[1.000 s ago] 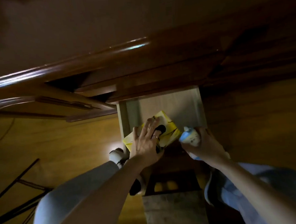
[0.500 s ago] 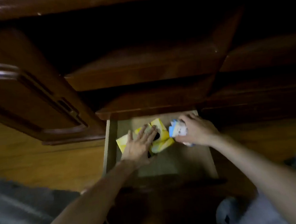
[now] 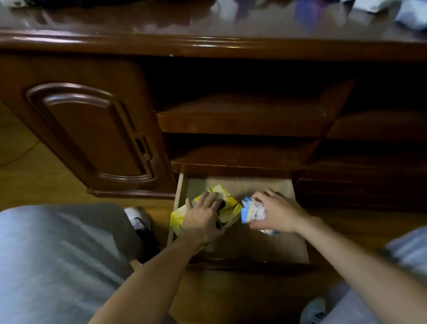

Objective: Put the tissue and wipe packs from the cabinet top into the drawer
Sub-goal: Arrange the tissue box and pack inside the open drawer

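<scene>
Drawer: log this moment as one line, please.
drawer open | left hand flat on yellow pack | right hand holds blue-white pack in drawer | more packs on cabinet top

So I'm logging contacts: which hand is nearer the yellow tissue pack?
Left. The left hand rests on the yellow tissue pack in the drawer; the right hand is beside it, gripping a blue-and-white pack.

A home living room: a dark glossy wooden cabinet [image 3: 198,31] with a carved door [image 3: 89,132], open shelves [image 3: 242,114] and drawer [image 3: 276,241] on wood flooring [image 3: 19,180].
</scene>
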Demonstrator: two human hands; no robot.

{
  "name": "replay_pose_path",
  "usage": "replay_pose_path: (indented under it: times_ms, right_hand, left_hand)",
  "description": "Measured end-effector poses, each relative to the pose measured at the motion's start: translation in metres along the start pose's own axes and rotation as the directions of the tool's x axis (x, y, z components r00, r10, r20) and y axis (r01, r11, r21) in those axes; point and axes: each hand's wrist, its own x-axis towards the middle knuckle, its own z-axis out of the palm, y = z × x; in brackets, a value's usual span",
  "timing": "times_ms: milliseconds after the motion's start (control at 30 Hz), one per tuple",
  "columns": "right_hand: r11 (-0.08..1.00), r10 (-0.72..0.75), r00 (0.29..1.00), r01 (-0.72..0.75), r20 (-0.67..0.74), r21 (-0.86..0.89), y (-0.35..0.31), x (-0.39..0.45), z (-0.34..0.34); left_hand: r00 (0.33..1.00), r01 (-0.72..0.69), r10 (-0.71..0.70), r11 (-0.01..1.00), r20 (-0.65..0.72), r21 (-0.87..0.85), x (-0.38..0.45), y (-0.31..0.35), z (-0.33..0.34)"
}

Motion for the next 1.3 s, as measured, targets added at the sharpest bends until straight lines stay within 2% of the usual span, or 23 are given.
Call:
replay_pose_path:
  times_ms: [267, 333, 400, 467, 567, 733, 800, 867, 933, 1000, 1067, 1133, 1200, 1300]
  right_hand:
    - [0.943, 0.196, 0.978, -0.167, -0.074, 0.288, -0.01, 0.018, 0.02]
    - [0.9, 0.255, 0.965, -0.216, -0.056, 0.379, -0.001, 0.026, 0.037]
    - [0.838, 0.306, 0.952, -0.265, -0.008, 0.477, 0.012, 0.034, 0.056]
    - [0.789, 0.331, 0.943, -0.299, 0.039, 0.536, 0.023, 0.044, 0.074]
    - [0.741, 0.341, 0.936, -0.327, 0.092, 0.586, 0.035, 0.063, 0.099]
    - [0.62, 0.352, 0.918, -0.376, 0.183, 0.689, 0.035, 0.094, 0.137]
    - [0.616, 0.356, 0.915, -0.382, 0.189, 0.689, 0.03, 0.1, 0.149]
    - [0.64, 0.377, 0.914, -0.375, 0.15, 0.671, 0.027, 0.102, 0.157]
    - [0.759, 0.376, 0.921, -0.368, 0.099, 0.537, 0.028, 0.105, 0.162]
    - [0.867, 0.346, 0.935, -0.352, 0.082, 0.352, 0.031, 0.106, 0.164]
    - [0.891, 0.316, 0.944, -0.331, 0.097, 0.31, 0.032, 0.104, 0.166]
    - [0.881, 0.27, 0.958, -0.286, 0.095, 0.377, 0.035, 0.101, 0.168]
    - [0.881, 0.25, 0.966, -0.255, 0.066, 0.398, 0.038, 0.097, 0.168]
    - [0.875, 0.277, 0.959, -0.276, 0.056, 0.397, 0.042, 0.094, 0.167]
  left_hand:
    - [0.997, 0.072, -0.073, 0.997, -0.011, -0.007, 0.016, 0.019, 0.021]
    - [0.983, 0.186, -0.185, 0.977, 0.012, -0.104, 0.025, 0.022, 0.026]
    - [0.935, 0.355, -0.349, 0.913, 0.066, -0.2, 0.032, 0.021, 0.035]
    - [0.892, 0.448, -0.426, 0.879, 0.152, -0.162, 0.032, 0.017, 0.053]
    - [0.893, 0.419, -0.41, 0.908, 0.185, -0.011, 0.022, 0.006, 0.085]
    - [0.943, 0.308, -0.32, 0.943, 0.093, 0.128, 0.022, -0.007, 0.084]
    - [0.963, 0.26, -0.267, 0.954, 0.025, 0.148, 0.023, -0.01, 0.079]
    - [0.963, 0.27, -0.266, 0.958, -0.048, 0.101, 0.021, -0.01, 0.082]
    - [0.947, 0.298, -0.294, 0.955, -0.132, 0.007, 0.027, -0.009, 0.085]
    - [0.949, 0.261, -0.265, 0.964, -0.173, -0.051, 0.043, -0.009, 0.084]
    - [0.982, 0.158, -0.159, 0.987, -0.106, -0.016, 0.064, -0.009, 0.082]
    - [0.996, 0.073, -0.073, 0.997, 0.048, 0.012, 0.08, -0.01, 0.082]
    - [0.99, 0.087, -0.091, 0.996, 0.105, 0.035, 0.084, -0.013, 0.085]
    - [0.979, 0.196, -0.2, 0.978, 0.042, 0.077, 0.074, -0.021, 0.086]
